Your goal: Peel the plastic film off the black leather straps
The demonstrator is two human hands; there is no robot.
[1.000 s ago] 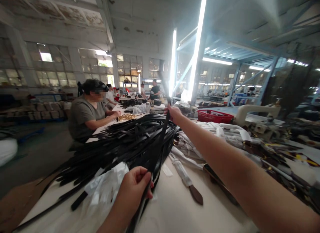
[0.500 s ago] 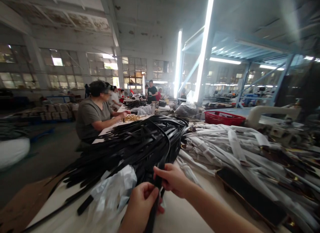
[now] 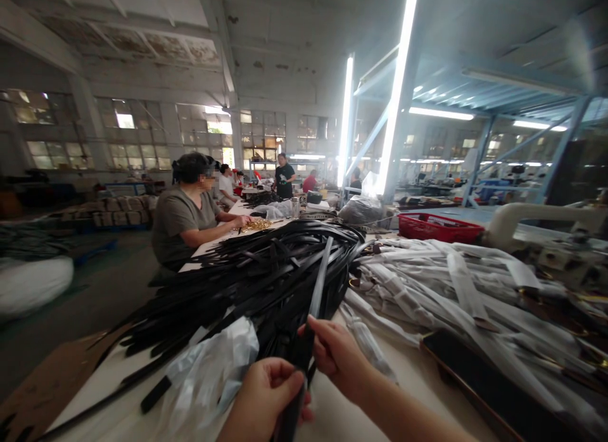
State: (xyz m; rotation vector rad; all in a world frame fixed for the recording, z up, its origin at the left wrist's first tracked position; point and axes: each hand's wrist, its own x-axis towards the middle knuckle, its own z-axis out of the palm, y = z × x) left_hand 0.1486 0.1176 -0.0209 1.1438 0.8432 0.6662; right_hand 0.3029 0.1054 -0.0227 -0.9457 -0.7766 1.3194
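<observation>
A long black strap (image 3: pixel 322 276) runs up from the bottom edge through both of my hands. Pinched between thumb and fingers, its lower stretch sits in my left hand (image 3: pixel 270 391), with fingertips showing beneath it. My right hand (image 3: pixel 335 356) grips the same strap a little farther up and to the right. Beyond my hands the strap stands out straight over a big heap of black straps (image 3: pixel 247 271). Crumpled clear plastic wrap (image 3: pixel 223 359) lies left of my left hand, and a black strap end (image 3: pixel 156 394) pokes out beside it.
White-wrapped straps (image 3: pixel 418 284) are piled right of the heap. A dark long block (image 3: pixel 489 378) lies in front of them. Behind stand a red basket (image 3: pixel 439 228) and a sewing machine (image 3: pixel 546 233). A co-worker (image 3: pixel 185 208) sits at the table's left side near gold-coloured pieces (image 3: pixel 259 225).
The strap's far part, earlier curving over to the left, now stretches out straight. My right hand has shifted slightly right and down; both hands keep hold. The view has turned a little left.
</observation>
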